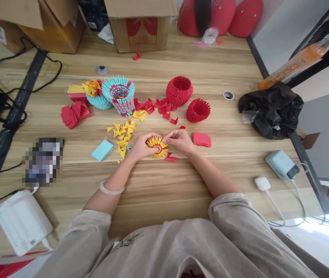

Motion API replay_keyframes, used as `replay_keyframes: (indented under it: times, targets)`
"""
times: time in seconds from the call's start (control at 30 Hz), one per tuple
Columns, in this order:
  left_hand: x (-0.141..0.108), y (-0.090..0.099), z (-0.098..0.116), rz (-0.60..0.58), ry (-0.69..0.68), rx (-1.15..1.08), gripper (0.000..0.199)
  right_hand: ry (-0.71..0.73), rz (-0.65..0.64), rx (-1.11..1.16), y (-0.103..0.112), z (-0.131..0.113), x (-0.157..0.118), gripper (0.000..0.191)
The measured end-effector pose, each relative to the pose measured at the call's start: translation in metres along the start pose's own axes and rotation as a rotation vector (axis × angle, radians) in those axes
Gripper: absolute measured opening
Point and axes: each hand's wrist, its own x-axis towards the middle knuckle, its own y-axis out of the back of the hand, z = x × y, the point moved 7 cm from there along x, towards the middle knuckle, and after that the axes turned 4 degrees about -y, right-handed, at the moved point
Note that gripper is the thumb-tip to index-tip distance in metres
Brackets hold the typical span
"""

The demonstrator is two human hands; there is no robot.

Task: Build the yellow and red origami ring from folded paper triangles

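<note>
A round ring of folded paper pieces (pixel 162 153), yellow outside with red toward the middle, is held just above the table. My left hand (pixel 141 146) grips its left side, thumb reaching into the centre. At its upper right edge, my right hand (pixel 181 140) has thumb and fingertips pinched together; whether a small piece is between them I cannot make out. Loose yellow folded paper triangles (pixel 123 141) lie left of my left hand. Red folded pieces (pixel 170 158) rest below my right hand, and a stack of red paper slips (pixel 202 139) lies to its right.
Beyond my hands stand a blue-and-red paper vase (pixel 120 96), two red paper bowls (pixel 179 90) and scattered red pieces (pixel 149 105). A blue paper stack (pixel 102 150) and a phone (pixel 45 160) lie left. At right are a black plastic bag (pixel 270 110) and a charger (pixel 282 164).
</note>
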Motion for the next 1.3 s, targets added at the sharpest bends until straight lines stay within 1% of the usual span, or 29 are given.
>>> replay_keyframes:
  times: [0.07,0.17,0.33,0.5,0.67,0.8,0.9,0.97,1.03,1.17,1.23,1.3]
  targets:
    - [0.001,0.0,0.001,-0.007,-0.013,-0.132,0.045,0.034,0.04,0.012,0.004,-0.001,0.001,0.021]
    - [0.002,0.002,-0.004,0.041,0.045,-0.3,0.038,0.072,0.069,0.03,0.008,-0.002,0.002,0.02]
    - [-0.001,0.0,-0.014,0.079,0.157,-0.39,0.04,0.108,0.055,0.039,0.007,0.0,0.0,0.02]
    - [-0.002,-0.002,-0.015,0.099,0.189,-0.422,0.042,0.106,0.04,0.003,0.005,-0.001,0.0,0.021]
    - [-0.001,-0.004,-0.012,0.061,0.193,-0.436,0.048,0.086,-0.003,0.009,0.004,0.0,0.001,0.027]
    - [-0.002,-0.004,-0.014,0.032,0.19,-0.372,0.038,0.089,-0.018,-0.058,0.002,0.001,-0.001,0.019]
    - [-0.002,-0.005,-0.016,0.011,0.188,-0.305,0.034,0.089,-0.035,-0.085,-0.002,0.001,-0.002,0.018]
    - [-0.002,-0.008,-0.016,0.01,0.202,-0.331,0.033,0.08,-0.046,-0.079,-0.004,0.001,-0.002,0.019]
    - [-0.002,-0.008,-0.017,0.055,0.242,-0.435,0.032,0.079,-0.028,-0.024,-0.004,0.0,-0.002,0.022]
    - [-0.002,-0.002,-0.017,0.207,0.312,-0.696,0.03,0.042,-0.013,0.127,-0.002,0.003,0.0,0.038]
    - [0.0,0.001,-0.016,0.234,0.304,-0.757,0.03,0.031,-0.026,0.116,-0.002,0.005,0.002,0.042]
    - [0.0,0.003,-0.015,0.243,0.287,-0.751,0.031,0.055,-0.009,0.091,0.001,0.006,0.002,0.041]
